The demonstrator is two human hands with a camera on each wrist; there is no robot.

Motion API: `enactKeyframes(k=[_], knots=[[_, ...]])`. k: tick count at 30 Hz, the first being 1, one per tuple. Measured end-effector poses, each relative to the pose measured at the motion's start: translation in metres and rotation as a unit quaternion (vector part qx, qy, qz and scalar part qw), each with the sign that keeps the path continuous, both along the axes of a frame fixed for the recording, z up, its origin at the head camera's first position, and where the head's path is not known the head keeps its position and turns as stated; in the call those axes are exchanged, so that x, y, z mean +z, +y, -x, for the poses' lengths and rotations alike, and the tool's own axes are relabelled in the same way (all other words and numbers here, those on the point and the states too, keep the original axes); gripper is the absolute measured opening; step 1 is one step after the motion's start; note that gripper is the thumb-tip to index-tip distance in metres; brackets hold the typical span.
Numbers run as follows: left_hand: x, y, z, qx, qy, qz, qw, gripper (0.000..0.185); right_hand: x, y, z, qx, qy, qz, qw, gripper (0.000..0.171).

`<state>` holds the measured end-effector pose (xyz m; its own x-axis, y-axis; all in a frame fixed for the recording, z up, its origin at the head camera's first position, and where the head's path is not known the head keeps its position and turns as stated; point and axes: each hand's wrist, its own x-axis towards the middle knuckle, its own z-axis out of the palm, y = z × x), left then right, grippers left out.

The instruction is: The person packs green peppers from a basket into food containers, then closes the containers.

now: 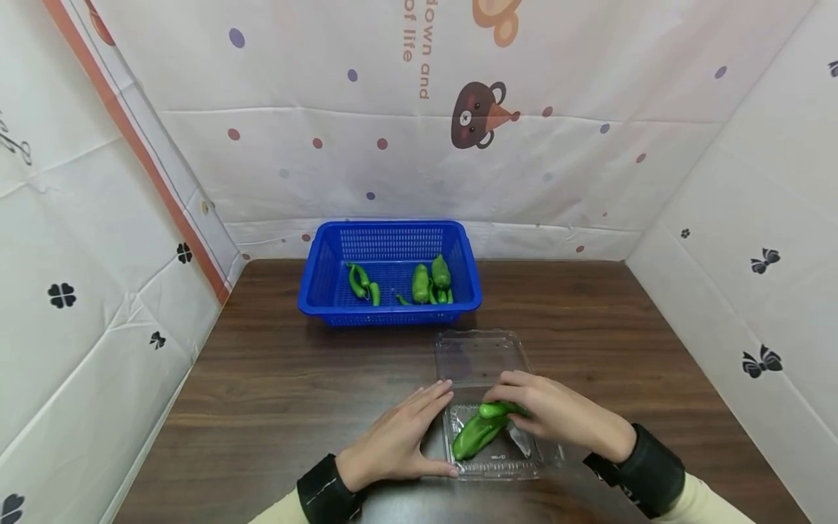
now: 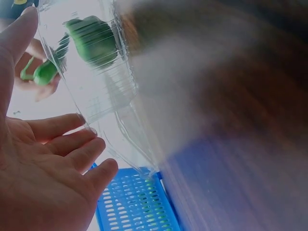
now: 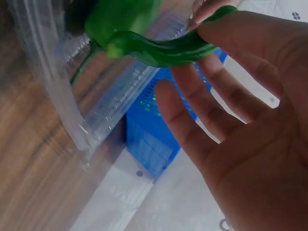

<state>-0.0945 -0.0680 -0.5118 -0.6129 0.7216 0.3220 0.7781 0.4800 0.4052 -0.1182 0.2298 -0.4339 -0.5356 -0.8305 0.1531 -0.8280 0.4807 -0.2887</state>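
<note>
A slim green chili pepper [image 3: 163,50] is pinched between the thumb and fingers of my right hand [image 1: 553,407], over a clear plastic clamshell box [image 1: 497,467]. Inside the box lies a larger green pepper [image 1: 473,439], also seen through the box wall in the left wrist view. The box's lid [image 1: 481,356] is folded back toward the basket. My left hand [image 1: 399,437] rests at the box's left side, fingers straight, with the fingertips right at its edge; in the left wrist view its palm [image 2: 43,173] shows, holding nothing.
Behind the box, a blue plastic basket [image 1: 389,313] holds several green peppers [image 1: 421,284]. The brown wooden table [image 1: 262,407] carries both. White printed sheets [image 1: 556,182] stand along the back and both sides.
</note>
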Motion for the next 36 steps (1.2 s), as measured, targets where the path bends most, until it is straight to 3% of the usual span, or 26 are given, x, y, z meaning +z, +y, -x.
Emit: enactKeyframes(k=[6,10,21,36], knots=[[0.000,0.000,0.000,-0.001,0.007,-0.001,1.0000,0.107,-0.006,0.001,-0.006,0.009,-0.061,-0.017,0.998,0.038],[0.001,-0.001,-0.001,-0.001,0.000,-0.001,1.0000,0.107,-0.010,0.002,-0.009,0.006,-0.079,-0.016,0.997,0.037],[0.001,0.000,-0.002,0.000,-0.002,-0.001,1.0000,0.105,-0.019,0.004,-0.018,-0.025,-0.068,-0.043,0.996,0.037],[0.000,-0.001,-0.001,-0.001,-0.013,0.000,0.9999,0.105,-0.032,0.002,-0.021,-0.014,-0.034,-0.027,0.999,0.040]])
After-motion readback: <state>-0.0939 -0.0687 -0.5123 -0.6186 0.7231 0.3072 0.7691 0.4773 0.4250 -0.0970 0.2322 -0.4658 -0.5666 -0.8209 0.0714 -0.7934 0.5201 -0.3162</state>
